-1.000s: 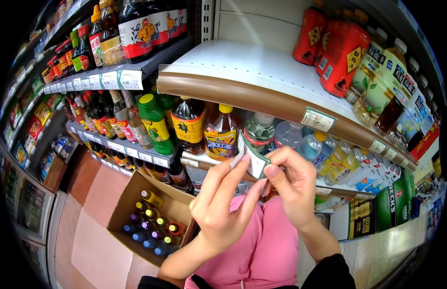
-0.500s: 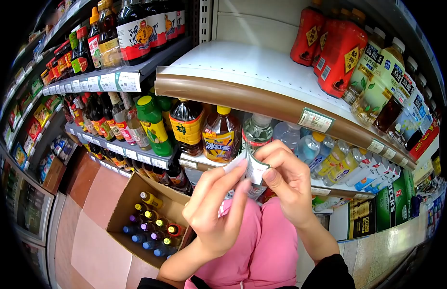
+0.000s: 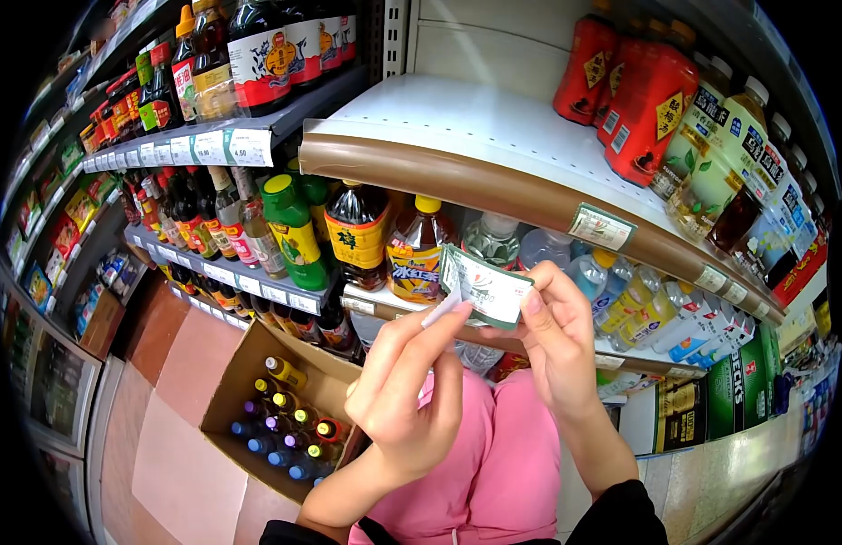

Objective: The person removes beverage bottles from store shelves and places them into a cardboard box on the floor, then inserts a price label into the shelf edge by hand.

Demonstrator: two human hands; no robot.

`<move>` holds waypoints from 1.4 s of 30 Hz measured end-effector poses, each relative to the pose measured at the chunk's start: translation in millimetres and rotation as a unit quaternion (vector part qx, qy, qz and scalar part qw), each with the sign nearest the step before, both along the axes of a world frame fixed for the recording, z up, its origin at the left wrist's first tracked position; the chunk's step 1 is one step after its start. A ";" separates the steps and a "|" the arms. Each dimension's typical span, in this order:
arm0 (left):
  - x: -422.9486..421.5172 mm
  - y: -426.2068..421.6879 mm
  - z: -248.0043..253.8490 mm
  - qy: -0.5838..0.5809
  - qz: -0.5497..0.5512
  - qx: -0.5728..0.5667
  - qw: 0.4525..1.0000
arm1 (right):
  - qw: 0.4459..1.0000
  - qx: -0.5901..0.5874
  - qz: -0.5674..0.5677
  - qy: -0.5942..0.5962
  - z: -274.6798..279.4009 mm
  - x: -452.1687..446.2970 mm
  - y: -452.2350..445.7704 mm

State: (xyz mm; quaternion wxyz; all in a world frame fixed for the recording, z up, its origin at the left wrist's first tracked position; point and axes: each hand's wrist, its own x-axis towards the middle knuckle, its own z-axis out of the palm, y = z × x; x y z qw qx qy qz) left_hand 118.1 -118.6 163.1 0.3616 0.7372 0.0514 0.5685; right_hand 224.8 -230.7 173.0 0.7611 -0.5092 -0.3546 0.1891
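Observation:
Between thumb and fingers, my right hand (image 3: pixel 561 341) pinches the right end of a green-edged paper price tag (image 3: pixel 484 287), its printed face turned toward me. A small white slip of paper (image 3: pixel 441 310) is pinched at the fingertips of my left hand (image 3: pixel 404 395), close against the tag's lower left corner. Whether the slip is joined to the tag I cannot tell. Both hands are in front of the lower drink shelf, near an iced tea bottle (image 3: pixel 415 250) with a yellow cap and a clear water bottle (image 3: pixel 492 241).
An open cardboard box (image 3: pixel 223 386) of capped bottles stands on the floor at left. Above my hands runs a white shelf (image 3: pixel 475 127) with a brown front edge (image 3: pixel 421 186) and another price tag (image 3: pixel 602 226). Red bottles (image 3: pixel 652 113) stand at its right end; sauce bottles (image 3: pixel 257 54) fill the left shelves.
The tag was curled up between my fingers; now it is spread flatter, face toward me. My right hand has shifted slightly right, and the white slip shows apart from the tag's face.

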 end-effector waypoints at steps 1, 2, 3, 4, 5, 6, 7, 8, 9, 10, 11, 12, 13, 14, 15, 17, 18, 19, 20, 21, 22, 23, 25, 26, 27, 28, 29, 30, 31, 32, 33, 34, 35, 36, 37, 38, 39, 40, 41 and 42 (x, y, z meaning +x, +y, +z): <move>-0.3 0.0 0.3 0.000 -0.001 0.007 1.000 | 1.000 0.001 -0.001 -0.001 -0.8 0.2 0.1; 1.1 0.7 0.0 -0.011 0.004 0.021 1.000 | 1.000 0.003 -0.002 -0.003 -1.5 0.4 0.2; 3.8 1.7 -0.4 -0.022 0.009 0.036 0.999 | 1.000 0.005 -0.004 -0.004 -1.8 0.3 0.2; 5.7 2.0 -0.4 -0.034 0.014 0.050 0.998 | 1.000 0.004 -0.001 0.001 -1.7 0.2 0.3; 6.5 1.6 0.0 -0.032 0.018 0.052 0.998 | 1.000 0.004 0.001 0.005 -1.5 0.1 0.4; 7.2 0.9 0.5 -0.031 0.022 0.054 0.998 | 1.000 0.004 0.003 0.010 -1.3 -0.1 0.6; 7.8 0.2 0.7 -0.029 0.026 0.057 0.998 | 1.000 0.010 0.003 0.013 -1.1 -0.6 1.2; 8.2 -0.7 0.6 -0.025 0.025 0.054 0.998 | 1.000 0.016 0.002 0.017 -1.0 -1.5 2.2; 8.3 -1.7 0.1 -0.021 0.023 0.051 0.998 | 1.000 0.022 0.002 0.020 -1.0 -2.1 2.7; 8.4 -2.1 -0.2 -0.017 0.022 0.049 0.998 | 1.000 0.020 0.001 0.017 -1.1 -2.4 2.6; 8.6 -2.1 -0.4 -0.014 0.024 0.050 0.998 | 1.000 0.018 0.000 0.014 -1.2 -2.6 2.2; 9.0 -2.2 -0.5 -0.012 0.026 0.051 0.998 | 1.000 0.015 -0.001 0.011 -1.3 -2.7 1.4; 9.5 -2.5 -0.5 -0.010 0.027 0.053 0.998 | 1.000 0.010 -0.004 0.011 -1.6 -2.8 0.8; 9.2 -3.3 -0.3 -0.001 0.023 0.046 0.999 | 1.000 0.004 -0.006 0.011 -2.1 -2.9 0.2; 8.2 -4.7 -0.1 0.008 0.019 0.040 0.999 | 1.000 -0.001 -0.009 0.012 -2.4 -3.1 0.0; 7.3 -5.5 -0.7 0.012 0.018 0.031 0.999 | 1.000 -0.001 -0.014 0.019 -0.8 -4.3 0.5; 7.3 -5.3 -1.5 0.009 0.021 0.029 0.999 | 1.000 -0.001 -0.016 0.023 -0.3 -4.7 0.9; 7.3 -5.2 -2.3 0.005 0.024 0.027 0.999 | 1.000 0.004 -0.018 0.024 -0.7 -4.9 1.3; 7.6 -5.6 -3.5 -0.002 0.019 0.015 1.000 | 0.999 0.010 -0.020 0.026 -1.6 -5.1 1.6; 8.1 -6.4 -5.0 -0.009 0.015 0.002 1.000 | 0.999 0.015 -0.021 0.029 -2.1 -5.4 1.9; 8.4 -6.9 -6.0 -0.016 0.011 -0.011 1.000 | 0.999 0.019 -0.019 0.033 -1.6 -6.0 2.4; 8.0 -7.1 -6.7 -0.018 0.007 -0.014 1.000 | 0.999 0.023 -0.017 0.037 -0.9 -6.8 2.8; 7.4 -6.9 -7.6 -0.024 0.001 -0.019 1.000 | 0.999 0.028 -0.011 0.041 -1.1 -7.1 2.6; 7.4 -6.8 -7.8 -0.023 0.001 -0.017 1.000 | 0.999 0.029 -0.007 0.041 -2.0 -6.2 2.1; 7.6 -6.7 -7.9 -0.022 0.001 -0.014 1.000 | 0.999 0.030 -0.003 0.041 -2.8 -5.5 2.0; 7.8 -6.6 -7.9 -0.021 0.001 -0.011 1.000 | 0.999 0.029 -0.004 0.042 -3.6 -5.5 2.0; 7.4 -6.1 -6.8 -0.011 0.004 0.000 1.000 | 0.999 0.028 -0.004 0.043 -4.5 -5.9 1.7; 6.7 -5.4 -4.8 0.000 0.007 0.012 1.000 | 0.999 0.027 -0.005 0.044 -5.0 -6.3 1.2; 6.6 -5.0 -3.5 0.011 0.010 0.023 1.000 | 0.999 0.023 -0.010 0.037 -5.1 -7.4 1.3; 7.4 -4.9 -2.9 0.011 0.013 0.026 1.000 | 0.999 0.019 -0.016 0.031 -5.0 -9.4 1.7; 8.4 -4.5 -2.2 0.011 0.016 0.030 0.999 | 0.999 0.014 -0.021 0.026 -4.7 -10.9 1.8; 9.0 -4.3 -1.8 0.011 0.019 0.033 0.999 | 1.000 0.008 -0.022 0.009 -4.1 -11.7 1.3; 9.1 -3.9 -2.0 0.009 0.021 0.037 0.999 | 1.000 0.001 -0.023 -0.008 -3.1 -12.2 0.8; 9.7 -2.9 -2.4 0.007 0.023 0.040 0.999 | 0.999 -0.005 -0.024 -0.026 -2.3 -11.7 0.6; 9.6 -2.2 -2.9 0.004 0.024 0.044 0.999 | 1.000 -0.005 -0.014 -0.025 -2.3 -10.5 -0.4; 8.2 -2.3 -2.5 0.011 0.019 0.037 0.999 | 1.000 -0.006 -0.004 -0.024 -2.6 -8.7 -2.1; 6.4 -2.6 -1.1 0.017 0.014 0.030 0.999 | 1.000 -0.006 0.006 -0.024 -2.5 -7.2 -3.2; 5.3 -2.7 -0.4 0.023 0.009 0.024 0.999 | 1.000 -0.003 0.009 -0.025 -2.1 -6.6 -3.5; 5.1 -2.1 -0.5 0.022 0.005 0.024 0.999 | 1.000 -0.001 0.012 -0.027 -1.8 -6.3 -3.7; 5.2 -1.3 -0.3 0.020 0.001 0.024 1.000 | 0.999 0.002 0.016 -0.029 -1.7 -6.1 -3.7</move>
